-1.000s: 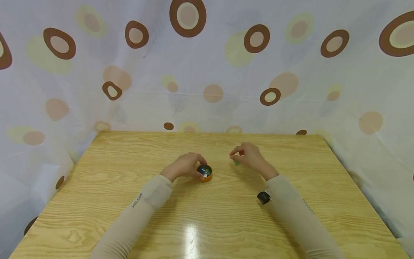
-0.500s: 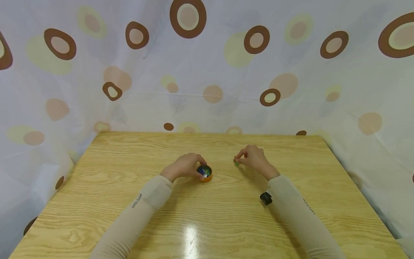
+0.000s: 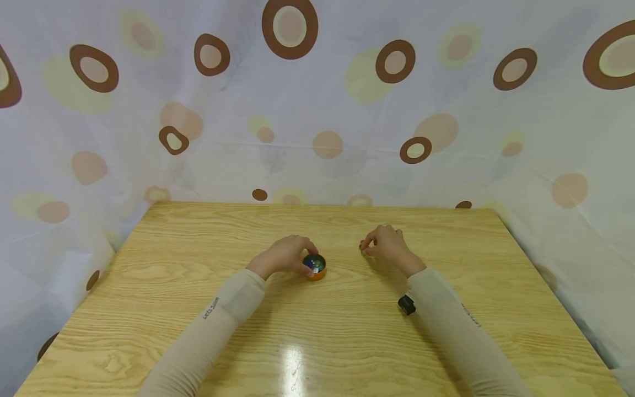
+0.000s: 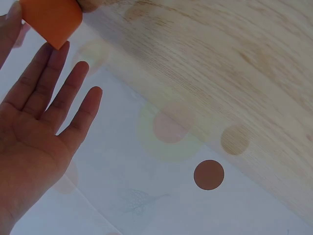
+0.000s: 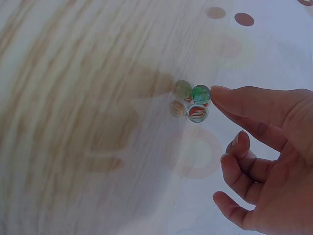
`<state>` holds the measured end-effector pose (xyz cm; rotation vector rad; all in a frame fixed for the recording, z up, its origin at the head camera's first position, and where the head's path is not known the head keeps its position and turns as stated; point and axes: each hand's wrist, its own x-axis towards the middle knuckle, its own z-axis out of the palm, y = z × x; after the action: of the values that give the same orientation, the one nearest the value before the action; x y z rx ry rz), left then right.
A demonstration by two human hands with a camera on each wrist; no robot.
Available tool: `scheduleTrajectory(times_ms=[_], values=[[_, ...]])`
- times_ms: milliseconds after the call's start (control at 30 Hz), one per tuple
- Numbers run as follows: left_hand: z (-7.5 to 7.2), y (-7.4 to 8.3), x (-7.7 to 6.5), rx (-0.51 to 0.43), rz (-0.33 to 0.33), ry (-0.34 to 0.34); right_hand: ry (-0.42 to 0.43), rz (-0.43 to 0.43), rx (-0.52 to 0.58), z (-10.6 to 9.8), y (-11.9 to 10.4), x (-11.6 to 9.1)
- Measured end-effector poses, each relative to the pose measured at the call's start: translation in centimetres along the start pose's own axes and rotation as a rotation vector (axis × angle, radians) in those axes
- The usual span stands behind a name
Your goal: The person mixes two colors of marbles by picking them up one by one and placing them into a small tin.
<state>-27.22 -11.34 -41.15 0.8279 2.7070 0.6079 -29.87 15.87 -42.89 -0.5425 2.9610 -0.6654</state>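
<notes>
Left of the right hand [image 3: 389, 243], the left hand [image 3: 284, 255] pinches an orange cup [image 3: 317, 275] between thumb and finger on the table [image 3: 347, 331]. Nearer the table's far edge, the right hand seems to pinch a green marble [image 5: 201, 94] just beside a red-striped marble [image 5: 198, 113].

Head view: bright, even light; glare streak on table [image 3: 347, 331], wearer's side of left hand [image 3: 285, 255]. Soft shadows beneath sleeves [image 3: 210, 325]. Wrist views dimmer, hazy; marbles [image 5: 201, 94] beside right hand [image 5: 289, 169] mirrored in table.
</notes>
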Motion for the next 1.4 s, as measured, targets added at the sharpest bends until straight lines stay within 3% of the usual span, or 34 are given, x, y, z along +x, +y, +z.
scheduleTrajectory(times_ms=[733, 1100, 1400], values=[[0.09, 0.0, -0.05, 0.001, -0.009, -0.003, -0.035, 0.013, -0.027, 0.0, -0.52, -0.47], [0.16, -0.03, 0.05, -0.008, -0.007, 0.006, -0.037, -0.046, -0.066, 0.09, -0.53, -0.55], [0.02, 0.14, 0.0, 0.002, -0.008, 0.002, -0.023, -0.09, -0.032, -0.03, -0.64, -0.67]])
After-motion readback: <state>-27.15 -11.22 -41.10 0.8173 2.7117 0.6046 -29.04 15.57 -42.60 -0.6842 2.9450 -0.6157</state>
